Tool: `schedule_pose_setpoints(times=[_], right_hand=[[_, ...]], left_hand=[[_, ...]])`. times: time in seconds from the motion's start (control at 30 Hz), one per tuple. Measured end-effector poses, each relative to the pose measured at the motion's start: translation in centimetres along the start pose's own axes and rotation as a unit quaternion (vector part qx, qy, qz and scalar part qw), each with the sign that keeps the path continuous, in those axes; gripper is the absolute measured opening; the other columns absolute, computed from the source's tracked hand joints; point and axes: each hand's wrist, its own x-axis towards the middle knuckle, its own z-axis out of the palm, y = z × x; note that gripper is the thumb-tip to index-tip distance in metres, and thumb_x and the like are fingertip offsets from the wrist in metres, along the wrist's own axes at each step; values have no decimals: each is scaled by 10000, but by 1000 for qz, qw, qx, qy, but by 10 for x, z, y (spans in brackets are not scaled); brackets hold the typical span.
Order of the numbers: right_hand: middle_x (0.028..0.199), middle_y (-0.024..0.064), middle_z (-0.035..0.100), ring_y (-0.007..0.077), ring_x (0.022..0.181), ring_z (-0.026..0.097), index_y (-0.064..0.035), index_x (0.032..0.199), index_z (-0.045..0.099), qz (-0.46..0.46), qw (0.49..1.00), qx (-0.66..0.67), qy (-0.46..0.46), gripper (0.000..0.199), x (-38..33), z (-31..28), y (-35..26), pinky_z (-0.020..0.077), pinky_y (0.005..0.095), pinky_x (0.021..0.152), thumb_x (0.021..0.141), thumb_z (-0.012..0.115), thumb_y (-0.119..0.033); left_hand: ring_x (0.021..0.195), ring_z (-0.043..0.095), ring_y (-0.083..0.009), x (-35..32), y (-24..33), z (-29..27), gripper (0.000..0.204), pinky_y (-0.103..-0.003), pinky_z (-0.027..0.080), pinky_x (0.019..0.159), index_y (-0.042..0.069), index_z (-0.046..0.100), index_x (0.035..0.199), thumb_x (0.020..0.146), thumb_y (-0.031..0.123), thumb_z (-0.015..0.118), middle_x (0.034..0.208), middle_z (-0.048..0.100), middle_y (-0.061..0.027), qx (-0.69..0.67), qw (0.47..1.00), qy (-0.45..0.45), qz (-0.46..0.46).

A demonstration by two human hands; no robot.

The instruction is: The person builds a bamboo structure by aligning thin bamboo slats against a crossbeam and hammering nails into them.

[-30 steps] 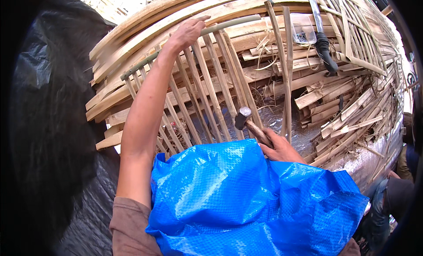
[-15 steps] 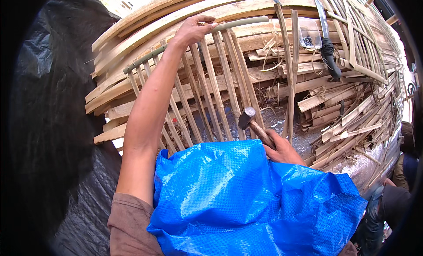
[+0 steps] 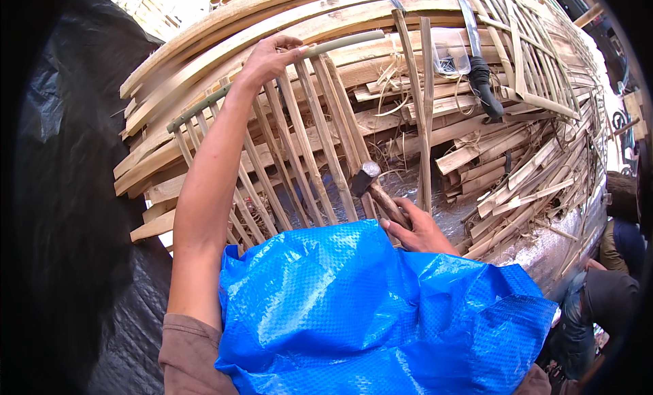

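My left hand (image 3: 272, 58) reaches to the far side and is closed on a greenish bamboo rail (image 3: 347, 42), its thumb lying along it. Several narrow bamboo slats (image 3: 328, 140) run from this rail toward me, forming a ladder-like frame. Near the frame's right side, my right hand (image 3: 423, 230) is wrapped round the wooden handle of a hammer (image 3: 389, 206). The hammer's dark, short head with a bright face sits over the lower part of the rightmost slats; contact cannot be made out. A crumpled blue plastic sheet (image 3: 313, 306) covers my lap and hides the slats' near ends.
Long wooden boards (image 3: 224, 48) lie beneath the frame. To its right stand two upright bamboo strips (image 3: 426, 109), a clear box of nails (image 3: 450, 58) and a black-handled machete (image 3: 481, 82). Split bamboo (image 3: 524, 180) is heaped at right. Black sheeting (image 3: 81, 211) hangs left; another person (image 3: 598, 300) is at lower right.
The whole scene has slid left in the picture as the view turned slightly. Both hands keep their holds on the rail and the hammer; the hammer has barely moved against the slats.
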Motion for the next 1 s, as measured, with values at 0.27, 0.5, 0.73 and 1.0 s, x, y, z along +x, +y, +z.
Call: schedule_pose_setpoints(times=[0.27, 0.5, 0.73, 1.0], right_hand=[[807, 34, 643, 82, 704, 566, -29, 1276, 521, 2, 965, 84, 249, 413, 14, -70, 3, 462, 262, 630, 929, 710, -150], [713, 3, 565, 80, 612, 522, -34, 1201, 564, 33, 924, -14, 381, 370, 2, -146, 76, 431, 269, 543, 871, 713, -110], [658, -22, 533, 67, 616, 477, -42, 1152, 644, 12, 935, -126, 331, 336, -6, -203, 120, 403, 268, 550, 847, 738, -149], [758, 104, 649, 109, 710, 585, -15, 1139, 694, -76, 858, -244, 446, 340, -2, -190, 120, 493, 291, 670, 843, 762, -169]], left_hand=[[1185, 614, -256, -3, 3, 0, 480, -418, 464, 1041, 175, 715, 1243, 881, 490, 747, 1278, 662, -118, 67, 998, 3, 13], [1192, 602, -272, -7, 13, 4, 559, -427, 468, 1043, 140, 696, 1259, 895, 565, 697, 1303, 633, -132, 96, 995, -2, 22], [1211, 590, -263, -3, 3, 10, 555, -411, 452, 1044, 131, 696, 1258, 911, 564, 677, 1250, 643, -122, 106, 994, 16, 32], [1299, 540, -315, -5, 12, 6, 592, -465, 430, 1108, 198, 698, 1289, 884, 629, 669, 1370, 567, -148, 117, 993, -9, 11]])
